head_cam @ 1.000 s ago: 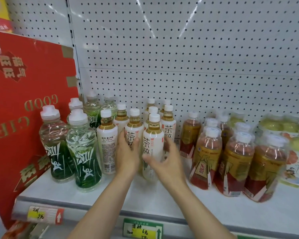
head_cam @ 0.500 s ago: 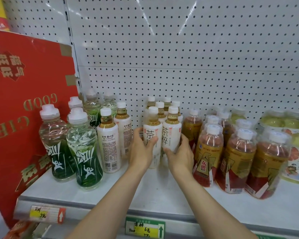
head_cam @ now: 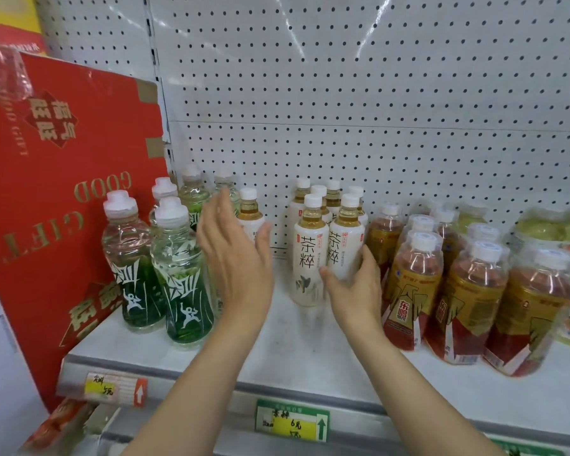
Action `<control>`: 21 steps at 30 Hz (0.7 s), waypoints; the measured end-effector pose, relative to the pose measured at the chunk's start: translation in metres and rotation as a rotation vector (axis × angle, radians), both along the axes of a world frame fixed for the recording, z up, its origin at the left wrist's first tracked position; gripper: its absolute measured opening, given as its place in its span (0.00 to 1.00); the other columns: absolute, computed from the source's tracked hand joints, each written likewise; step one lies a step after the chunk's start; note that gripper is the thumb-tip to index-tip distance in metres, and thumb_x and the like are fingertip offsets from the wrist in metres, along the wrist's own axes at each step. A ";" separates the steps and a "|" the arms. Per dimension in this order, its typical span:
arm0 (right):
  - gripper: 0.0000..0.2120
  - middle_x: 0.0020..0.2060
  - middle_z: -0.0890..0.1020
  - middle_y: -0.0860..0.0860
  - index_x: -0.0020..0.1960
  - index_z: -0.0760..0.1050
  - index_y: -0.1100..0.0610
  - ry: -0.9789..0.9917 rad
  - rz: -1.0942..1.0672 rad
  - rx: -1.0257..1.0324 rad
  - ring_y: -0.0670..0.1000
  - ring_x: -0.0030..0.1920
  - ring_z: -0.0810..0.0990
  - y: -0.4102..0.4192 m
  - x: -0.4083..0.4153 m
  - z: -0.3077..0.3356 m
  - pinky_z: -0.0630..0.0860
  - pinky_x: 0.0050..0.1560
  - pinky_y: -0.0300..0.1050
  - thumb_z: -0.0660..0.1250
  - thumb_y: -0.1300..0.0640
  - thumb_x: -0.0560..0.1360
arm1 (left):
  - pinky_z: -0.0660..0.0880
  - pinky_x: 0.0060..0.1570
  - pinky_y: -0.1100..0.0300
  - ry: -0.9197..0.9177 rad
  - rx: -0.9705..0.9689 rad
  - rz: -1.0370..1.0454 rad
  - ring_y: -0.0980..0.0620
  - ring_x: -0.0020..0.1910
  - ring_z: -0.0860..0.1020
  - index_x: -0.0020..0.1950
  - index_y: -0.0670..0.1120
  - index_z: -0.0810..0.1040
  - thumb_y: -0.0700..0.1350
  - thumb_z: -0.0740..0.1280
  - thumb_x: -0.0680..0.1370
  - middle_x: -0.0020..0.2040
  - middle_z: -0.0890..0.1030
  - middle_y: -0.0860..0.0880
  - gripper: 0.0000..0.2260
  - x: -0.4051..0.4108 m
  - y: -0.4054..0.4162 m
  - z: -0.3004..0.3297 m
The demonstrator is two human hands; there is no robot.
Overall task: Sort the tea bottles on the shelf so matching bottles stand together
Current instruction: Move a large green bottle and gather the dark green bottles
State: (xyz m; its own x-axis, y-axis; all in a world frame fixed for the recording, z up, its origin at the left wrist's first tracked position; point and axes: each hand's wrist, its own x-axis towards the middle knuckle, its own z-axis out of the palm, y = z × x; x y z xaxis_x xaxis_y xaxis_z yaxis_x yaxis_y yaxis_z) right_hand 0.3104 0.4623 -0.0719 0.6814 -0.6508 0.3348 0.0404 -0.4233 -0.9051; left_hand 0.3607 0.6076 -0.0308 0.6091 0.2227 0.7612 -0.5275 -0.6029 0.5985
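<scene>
Several white-labelled tea bottles (head_cam: pixel 311 255) stand grouped at mid-shelf, their front pair side by side. My right hand (head_cam: pixel 356 287) rests with straight fingers against the lower part of the right front bottle (head_cam: pixel 346 245). My left hand (head_cam: pixel 236 255) is raised with flat, spread fingers to the left of that group, holding nothing. It covers a white tea bottle; another white tea bottle (head_cam: pixel 249 213) peeks out behind it, next to the green bottles (head_cam: pixel 181 274). Amber bottles with red and gold labels (head_cam: pixel 415 287) stand to the right.
A red gift box (head_cam: pixel 56 179) leans at the shelf's left end. Yellow-green wrapped bottles (head_cam: pixel 550 228) sit at the far right. The pegboard wall (head_cam: pixel 343 93) closes the back. Price tags (head_cam: pixel 292 419) hang on the white shelf's front edge (head_cam: pixel 211 373).
My left hand has let go of the white bottle group and swung left, opening flat in front of the two separate white bottles. My right hand stays against the group.
</scene>
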 end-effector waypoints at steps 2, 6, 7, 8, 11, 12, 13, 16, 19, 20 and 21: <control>0.41 0.77 0.64 0.52 0.81 0.57 0.55 0.005 0.022 -0.016 0.52 0.77 0.62 0.004 -0.006 0.002 0.58 0.73 0.44 0.75 0.52 0.75 | 0.47 0.74 0.57 0.123 0.005 -0.015 0.45 0.81 0.52 0.83 0.44 0.48 0.54 0.62 0.81 0.82 0.54 0.44 0.36 0.012 0.004 0.011; 0.39 0.78 0.60 0.52 0.81 0.56 0.55 0.010 0.046 -0.049 0.49 0.77 0.59 0.013 -0.020 0.000 0.53 0.68 0.35 0.73 0.53 0.77 | 0.56 0.76 0.51 0.214 -0.029 -0.042 0.42 0.80 0.57 0.83 0.43 0.50 0.47 0.62 0.84 0.81 0.58 0.41 0.31 0.023 0.001 0.025; 0.38 0.78 0.61 0.51 0.80 0.57 0.55 0.004 0.053 -0.050 0.49 0.77 0.60 0.014 -0.023 -0.001 0.54 0.68 0.34 0.73 0.53 0.77 | 0.60 0.74 0.49 0.243 -0.042 -0.032 0.41 0.78 0.60 0.82 0.43 0.52 0.45 0.61 0.84 0.80 0.60 0.40 0.30 0.024 0.001 0.028; 0.37 0.77 0.62 0.51 0.80 0.58 0.55 0.000 0.060 -0.051 0.48 0.76 0.61 0.014 -0.026 -0.002 0.55 0.67 0.33 0.73 0.53 0.77 | 0.63 0.72 0.46 0.281 -0.049 -0.019 0.40 0.77 0.62 0.82 0.43 0.53 0.44 0.61 0.84 0.78 0.62 0.40 0.29 0.025 0.001 0.031; 0.34 0.75 0.65 0.49 0.78 0.61 0.53 0.003 0.082 -0.074 0.44 0.70 0.65 0.014 -0.033 -0.003 0.58 0.66 0.35 0.73 0.53 0.77 | 0.70 0.65 0.43 0.338 -0.039 0.003 0.39 0.70 0.70 0.78 0.45 0.62 0.42 0.62 0.83 0.72 0.71 0.41 0.23 0.028 0.003 0.035; 0.33 0.74 0.66 0.49 0.77 0.62 0.52 0.007 0.098 -0.078 0.42 0.68 0.65 0.014 -0.035 -0.003 0.60 0.66 0.35 0.73 0.53 0.77 | 0.72 0.61 0.44 0.331 -0.046 -0.015 0.41 0.66 0.73 0.75 0.46 0.67 0.41 0.63 0.83 0.68 0.75 0.43 0.20 0.028 0.004 0.037; 0.32 0.73 0.68 0.48 0.76 0.64 0.51 0.013 0.118 -0.078 0.41 0.66 0.65 0.013 -0.036 -0.003 0.61 0.65 0.37 0.73 0.52 0.77 | 0.73 0.56 0.47 0.320 -0.055 -0.041 0.43 0.62 0.76 0.72 0.47 0.71 0.40 0.65 0.82 0.64 0.78 0.45 0.18 0.027 0.004 0.038; 0.32 0.72 0.70 0.46 0.76 0.65 0.49 0.036 0.192 -0.049 0.43 0.69 0.68 0.013 -0.038 -0.004 0.66 0.70 0.43 0.74 0.50 0.75 | 0.75 0.55 0.51 0.316 -0.077 -0.185 0.48 0.53 0.81 0.62 0.52 0.76 0.43 0.70 0.79 0.56 0.82 0.52 0.13 0.013 0.000 0.039; 0.38 0.71 0.71 0.42 0.77 0.63 0.47 0.082 0.248 -0.045 0.44 0.71 0.69 0.016 -0.036 -0.006 0.69 0.72 0.51 0.77 0.48 0.72 | 0.77 0.56 0.53 0.360 -0.111 -0.364 0.57 0.45 0.81 0.59 0.52 0.77 0.46 0.73 0.77 0.48 0.81 0.57 0.12 -0.007 -0.017 0.044; 0.38 0.70 0.73 0.42 0.76 0.64 0.45 0.100 0.250 -0.034 0.45 0.70 0.71 0.016 -0.035 -0.007 0.71 0.70 0.52 0.78 0.47 0.70 | 0.78 0.55 0.53 0.358 -0.115 -0.419 0.57 0.45 0.81 0.58 0.52 0.77 0.46 0.74 0.76 0.47 0.81 0.58 0.12 -0.014 -0.024 0.045; 0.37 0.67 0.76 0.42 0.74 0.67 0.45 0.114 0.244 -0.019 0.46 0.67 0.75 0.015 -0.033 -0.008 0.75 0.66 0.52 0.79 0.47 0.69 | 0.78 0.55 0.51 0.348 -0.120 -0.476 0.56 0.47 0.81 0.57 0.53 0.78 0.46 0.75 0.75 0.48 0.81 0.57 0.12 -0.020 -0.031 0.045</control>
State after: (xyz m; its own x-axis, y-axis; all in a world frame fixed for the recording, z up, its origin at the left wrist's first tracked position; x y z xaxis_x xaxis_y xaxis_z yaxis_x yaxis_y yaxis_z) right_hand 0.2770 0.4773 -0.0804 0.8512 -0.4573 0.2576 0.0417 -0.4304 -0.9017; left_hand 0.3403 0.5770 0.0140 0.8718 -0.0630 0.4857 -0.4838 -0.2660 0.8338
